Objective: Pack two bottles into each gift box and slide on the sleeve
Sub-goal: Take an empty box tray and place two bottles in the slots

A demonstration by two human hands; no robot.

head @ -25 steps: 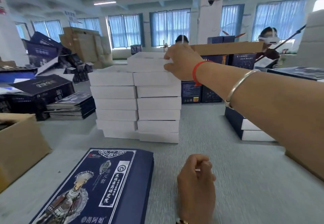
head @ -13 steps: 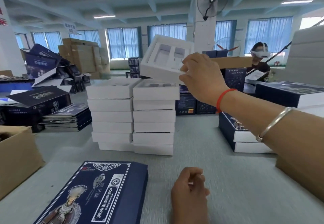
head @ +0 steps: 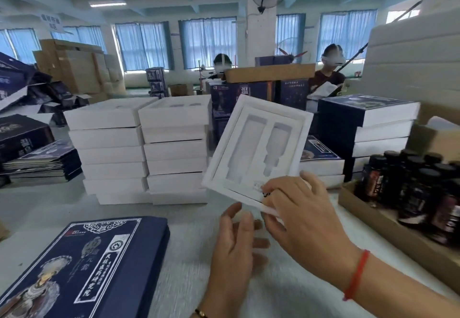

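White gift box [head: 256, 153] lifted off the right-hand stack [head: 175, 148] half a second ago, now carried down and in, tilted up so both bottle cavities face the camera, empty. Means packing can start once the tray is set flat.

Right hand [head: 302, 218] gripping near corner of box: thumb under the lower edge, fingers [head: 281, 193] spread across the rim on top. Wrist bent, forearm entering from lower right.

Left hand [head: 236, 248] raised off the table [head: 189, 263] since last look, fingers loose and slightly apart, tips just below the box edge, not yet touching.

Bottles [head: 420, 188] in cardboard tray beyond right-hand knuckles. Navy sleeve [head: 87, 263] flat, left of left-hand fingers.
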